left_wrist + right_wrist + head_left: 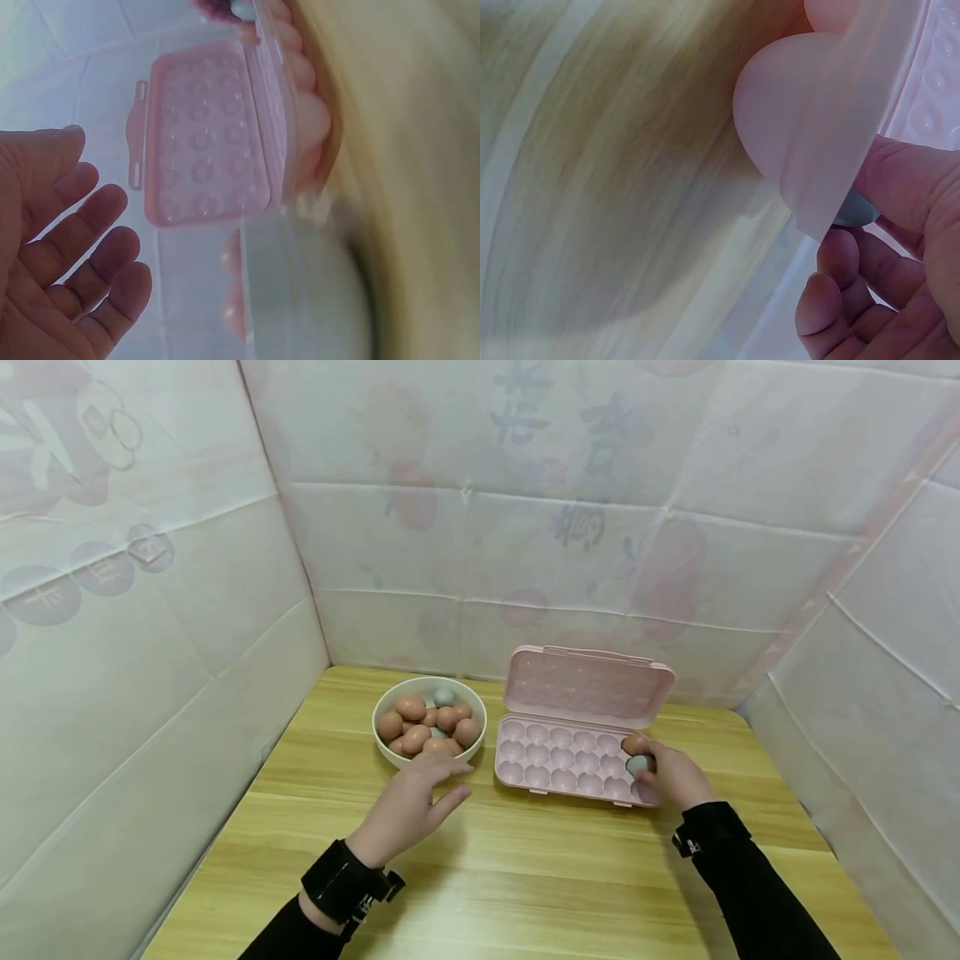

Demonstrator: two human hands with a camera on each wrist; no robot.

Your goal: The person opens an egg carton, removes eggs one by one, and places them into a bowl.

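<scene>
My right hand (678,774) pinches a pale blue-green egg (638,766) between thumb and fingers at the right end of a pink plastic egg carton (555,790). The egg sits in or right over the middle cup of the end column. A brown egg (634,744) rests in the cup behind it. In the right wrist view, the carton wall (832,142) hides most of the held egg (857,210). My left hand (408,806), fingers loosely extended and holding nothing, is at the front of a cream bowl (386,753) of brown and pale eggs (416,739).
The carton's lid (588,689) stands raised, leaning back near the rear wall sheet (390,627). Many of the carton's cups have no egg. White printed sheets also flank the wooden table (525,877) on the left and right.
</scene>
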